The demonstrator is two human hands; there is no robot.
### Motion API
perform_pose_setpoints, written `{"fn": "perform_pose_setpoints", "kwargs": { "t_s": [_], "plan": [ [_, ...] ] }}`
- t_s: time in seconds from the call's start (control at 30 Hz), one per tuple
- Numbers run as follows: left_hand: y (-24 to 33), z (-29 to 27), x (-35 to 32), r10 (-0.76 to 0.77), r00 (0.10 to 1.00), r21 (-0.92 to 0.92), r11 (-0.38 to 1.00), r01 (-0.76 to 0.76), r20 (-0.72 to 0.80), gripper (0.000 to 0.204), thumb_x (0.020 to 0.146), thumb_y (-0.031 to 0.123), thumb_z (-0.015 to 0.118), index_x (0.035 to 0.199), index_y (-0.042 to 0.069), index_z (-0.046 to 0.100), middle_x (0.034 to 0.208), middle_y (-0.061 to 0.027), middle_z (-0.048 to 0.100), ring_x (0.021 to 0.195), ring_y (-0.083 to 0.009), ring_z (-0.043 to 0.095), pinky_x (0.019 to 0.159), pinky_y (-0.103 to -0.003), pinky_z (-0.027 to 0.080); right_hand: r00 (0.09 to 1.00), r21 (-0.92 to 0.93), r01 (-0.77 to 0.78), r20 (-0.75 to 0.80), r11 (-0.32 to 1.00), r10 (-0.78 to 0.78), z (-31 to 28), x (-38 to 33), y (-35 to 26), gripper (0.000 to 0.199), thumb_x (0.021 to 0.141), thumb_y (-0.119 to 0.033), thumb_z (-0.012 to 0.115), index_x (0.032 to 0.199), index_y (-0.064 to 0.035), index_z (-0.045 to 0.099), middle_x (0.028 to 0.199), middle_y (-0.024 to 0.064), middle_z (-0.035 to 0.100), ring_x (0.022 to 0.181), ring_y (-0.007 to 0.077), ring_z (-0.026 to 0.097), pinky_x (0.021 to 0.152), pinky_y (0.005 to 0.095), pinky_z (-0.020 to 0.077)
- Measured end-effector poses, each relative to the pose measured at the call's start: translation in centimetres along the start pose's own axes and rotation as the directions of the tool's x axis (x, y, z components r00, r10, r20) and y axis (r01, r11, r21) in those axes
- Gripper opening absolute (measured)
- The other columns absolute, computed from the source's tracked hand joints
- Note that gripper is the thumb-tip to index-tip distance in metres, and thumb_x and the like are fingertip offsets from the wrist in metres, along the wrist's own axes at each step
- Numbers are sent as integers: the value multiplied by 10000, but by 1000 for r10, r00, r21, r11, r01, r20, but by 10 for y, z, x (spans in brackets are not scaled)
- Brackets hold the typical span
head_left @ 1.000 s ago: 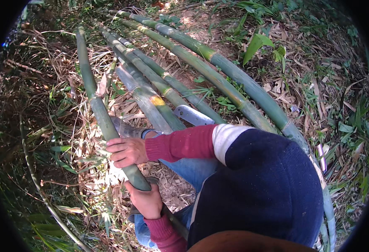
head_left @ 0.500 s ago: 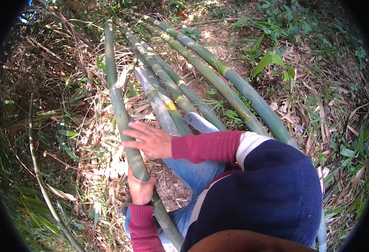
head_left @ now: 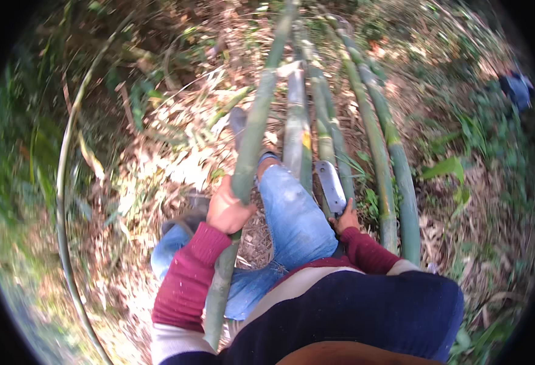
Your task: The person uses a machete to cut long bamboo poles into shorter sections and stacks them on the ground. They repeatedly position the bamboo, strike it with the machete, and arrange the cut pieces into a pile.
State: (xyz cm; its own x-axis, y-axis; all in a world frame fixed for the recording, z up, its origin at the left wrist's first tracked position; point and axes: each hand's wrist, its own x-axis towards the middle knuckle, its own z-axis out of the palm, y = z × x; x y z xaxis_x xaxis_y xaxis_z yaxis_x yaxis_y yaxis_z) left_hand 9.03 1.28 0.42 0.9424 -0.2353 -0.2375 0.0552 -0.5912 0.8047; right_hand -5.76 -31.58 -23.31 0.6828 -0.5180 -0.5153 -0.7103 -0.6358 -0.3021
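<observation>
A green bamboo pole point(head_left: 258, 125) slants up and away between my knees. My left hand point(head_left: 228, 207) is wrapped round it near its lower part. On my right, beside my thigh, my right hand point(head_left: 346, 219) is closed at the handle end of a machete point(head_left: 330, 185). Its broad grey blade has a hole near the squared tip and points away from me. The handle itself is mostly hidden by my fingers. The blade lies over or just above the cut bamboo poles point(head_left: 325, 137) on the ground.
More long bamboo poles point(head_left: 404, 191) stretch away on the right. A thin bent stem point(head_left: 62, 201) curves along the left. Dry leaves and green plants point(head_left: 447, 170) cover the ground. A dark blue bundle point(head_left: 516, 90) lies at the far right.
My right hand has left the air beside the held pole, moved right and closed at the machete's handle. My left hand still grips the pole. The view has turned left.
</observation>
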Motion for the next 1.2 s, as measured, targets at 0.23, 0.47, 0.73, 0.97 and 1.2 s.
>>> {"fn": "perform_pose_setpoints", "kwargs": {
  "t_s": [0.23, 0.47, 0.73, 0.97, 1.2],
  "plan": [
    [40, 21, -1, -20, 996, 322, 945, 47, -86, 537, 607, 90, 652, 1118, -30, 537, 818, -238, 681, 822, -401, 691, 702, -477, 557, 824, 473, 526, -78, 707, -561, -25, 9, -8, 846, 878, -444, 688, 1512, -72, 270, 1380, 229, 464, 1251, 351, 472, 1055, 504, 368],
    [14, 39, -14, 53, 982, 316, 949, 7, -183, 532, 577, 113, 694, 1074, -25, 566, 759, -190, 685, 765, -364, 707, 654, -438, 562, 520, 936, -348, 154, -44, -840, -108, -13, -299, 558, 966, -461, 580, 1205, 38, 508, 1138, 174, 574, 1098, 288, 572, 980, 395, 458],
    [37, -6, -112, 153, 789, 528, 815, 239, -595, 720, 693, 329, 786, 1294, 95, 467, 1095, -98, 574, 1060, -264, 549, 914, -379, 404, 492, 908, -419, 219, -9, -842, -107, 25, -401, 271, 938, -286, 619, 850, -55, 509, 798, 67, 520, 780, 216, 543, 777, 371, 492],
    [-51, -50, -324, 118, 353, 360, 524, 772, -928, 459, 887, 423, 578, 1133, 36, 605, 1002, -146, 601, 990, -326, 546, 950, -455, 370, 475, 883, -469, 269, 18, -838, -82, 4, -487, 269, 925, -263, 636, 822, -53, 503, 804, 87, 539, 796, 234, 544, 776, 393, 505],
    [-134, -121, -278, 185, 402, 441, 457, 772, -897, 320, 935, 357, 533, 915, 48, 615, 850, -129, 597, 853, -325, 584, 785, -421, 453, 465, 816, -573, 399, 74, -791, -11, 20, -563, 318, 932, -349, 590, 844, -64, 479, 808, 92, 532, 827, 251, 547, 872, 450, 495]
  ]
}}
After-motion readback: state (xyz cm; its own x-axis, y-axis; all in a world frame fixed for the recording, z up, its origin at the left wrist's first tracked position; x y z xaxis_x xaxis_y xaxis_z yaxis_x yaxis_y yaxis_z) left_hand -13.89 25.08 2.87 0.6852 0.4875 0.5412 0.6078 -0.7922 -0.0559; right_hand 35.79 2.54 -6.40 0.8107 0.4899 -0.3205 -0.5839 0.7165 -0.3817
